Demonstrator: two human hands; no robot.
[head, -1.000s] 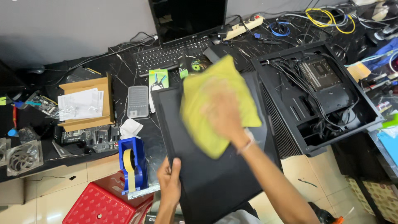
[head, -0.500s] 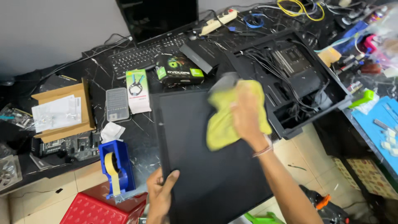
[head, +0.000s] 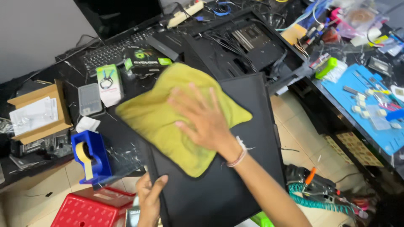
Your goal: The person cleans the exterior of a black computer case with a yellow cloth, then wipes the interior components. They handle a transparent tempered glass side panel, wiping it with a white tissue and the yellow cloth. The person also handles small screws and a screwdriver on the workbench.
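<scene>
Now: black panel [head: 235, 185] lies flat, sticking out past the table edge | yellow cloth [head: 168, 122] lies on its top part | right hand [head: 202, 120] spread flat on cloth | left hand [head: 148, 197] pinches panel's near left edge

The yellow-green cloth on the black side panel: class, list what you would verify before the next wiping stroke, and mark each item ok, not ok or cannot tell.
1. Right hand flat on the yellow-green microfibre cloth, fingers spread: ok.
2. Left hand gripping the lower left edge of the flat black metal side panel: ok.
3. Cloth fully on the panel: not ok; its left part hangs past the panel's edge.
4. Panel fully supported: not ok; its near part juts off the black table over the tiled floor.
5. Blue tape dispenser apart from the panel: ok, though close.
6. Panel surface clean: cannot tell.
</scene>
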